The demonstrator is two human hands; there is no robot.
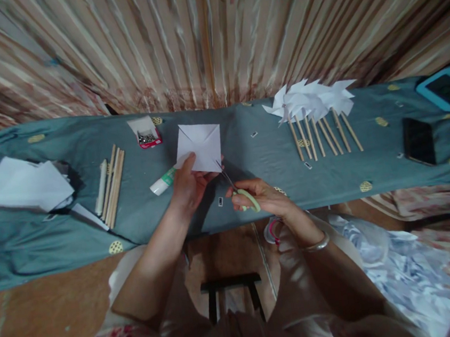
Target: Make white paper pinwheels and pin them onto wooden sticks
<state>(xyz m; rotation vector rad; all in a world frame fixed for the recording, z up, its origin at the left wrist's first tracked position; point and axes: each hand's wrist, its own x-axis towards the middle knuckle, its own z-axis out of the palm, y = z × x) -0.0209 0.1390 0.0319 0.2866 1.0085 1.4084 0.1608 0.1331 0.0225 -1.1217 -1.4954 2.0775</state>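
Note:
A square sheet of white paper (202, 141), with diagonal slits or creases running in from its far corners, is pinched in my left hand (190, 185), thumb on top and fingers beneath. My right hand (254, 195) grips a pair of scissors (248, 199) with pale green handles. The scissor blades meet the paper's near right corner; how far they stand apart is hard to make out. Just left of my left hand lies a white and green glue stick (162, 182), partly hidden by the hand.
Paper pinwheels (310, 100) on wooden sticks lie right. A red box of metal pins (147, 136), loose sticks (115, 191) and a stack of white paper (21, 184) are left. A phone (418, 141) and a blue-framed tablet (447, 89) lie far right. Paper scraps (405, 273) fill the floor.

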